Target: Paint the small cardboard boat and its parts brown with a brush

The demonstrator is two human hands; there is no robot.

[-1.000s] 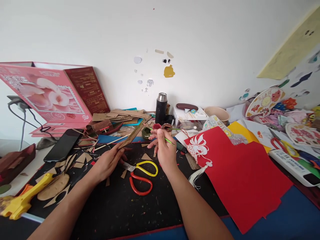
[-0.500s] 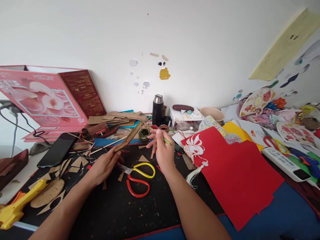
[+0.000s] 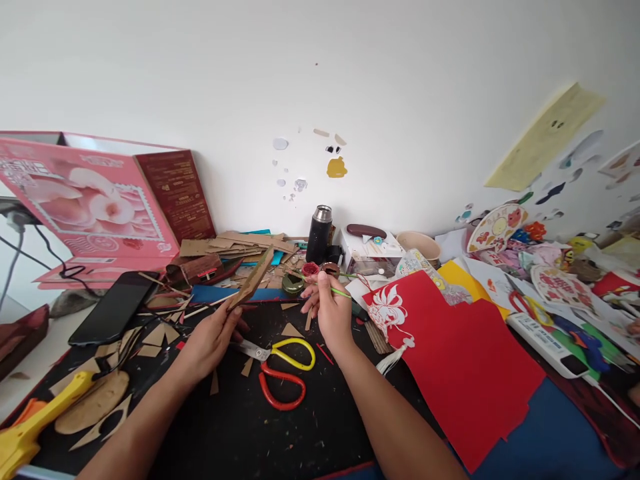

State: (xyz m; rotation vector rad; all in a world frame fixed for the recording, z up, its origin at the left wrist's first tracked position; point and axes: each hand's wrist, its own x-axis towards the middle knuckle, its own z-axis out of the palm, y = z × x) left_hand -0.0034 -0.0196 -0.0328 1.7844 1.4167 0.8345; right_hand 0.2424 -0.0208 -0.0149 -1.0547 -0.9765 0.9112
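Note:
My left hand [image 3: 210, 340] is closed around the lower end of a narrow cardboard piece [image 3: 256, 275], tilted up and away, with a greenish tint on its face. A thin green stick, seemingly a paintbrush [image 3: 342, 293], is pinched in my right hand [image 3: 334, 317]; its tip is hard to make out near the small jars. Just beyond that hand stand a jar of dark green paint [image 3: 293, 285], a jar of red paint [image 3: 311, 269] and a brown one [image 3: 330, 269]. Scissors with yellow and red handles [image 3: 283, 395] lie open between my forearms.
Cardboard scraps [image 3: 156, 335], a phone [image 3: 114, 308] and a yellow glue gun [image 3: 45, 413] lie left. Behind the jars stands a black flask [image 3: 319, 237]. A red paper sheet [image 3: 460, 373] covers the right side, near a white power strip [image 3: 545, 347]. A pink box [image 3: 100, 207] stands back left.
The view has shifted slightly. My right hand has drawn back a little from the jars, uncovering the red one. The cardboard piece in my left hand has turned more upright.

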